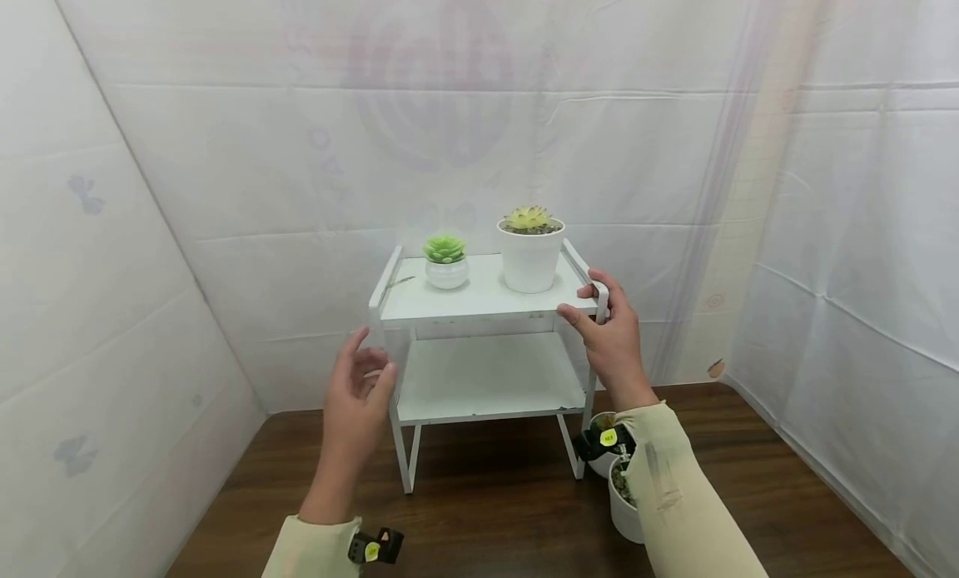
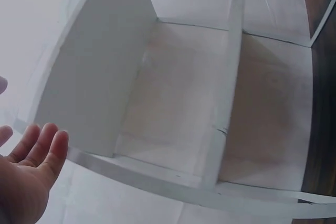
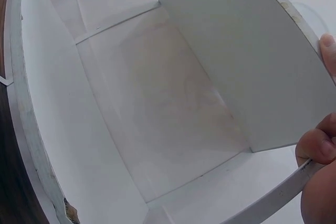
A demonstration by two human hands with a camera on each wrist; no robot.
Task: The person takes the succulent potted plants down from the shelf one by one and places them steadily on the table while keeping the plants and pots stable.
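Observation:
A white two-tier shelf rack (image 1: 490, 378) stands on the wooden table. On its top board sit a small bright-green succulent in a round white pot (image 1: 447, 271) and a taller white pot (image 1: 530, 261) holding a yellow-green succulent. My right hand (image 1: 618, 341) grips the rack's front right post near the top corner, fingers bent around it and thumb by the board's front edge. In the right wrist view the curled fingers (image 3: 317, 142) meet the post. Beside the front left post, my left hand (image 1: 355, 399) is raised with loosely bent fingers and nothing in them.
Two more white potted plants stand on the table (image 1: 487, 524) at the rack's right foot, the nearer pot (image 1: 626, 511) partly behind my right sleeve. White sheeting (image 1: 300, 186) encloses the back and both sides. The rack's lower board (image 1: 490, 374) bears nothing.

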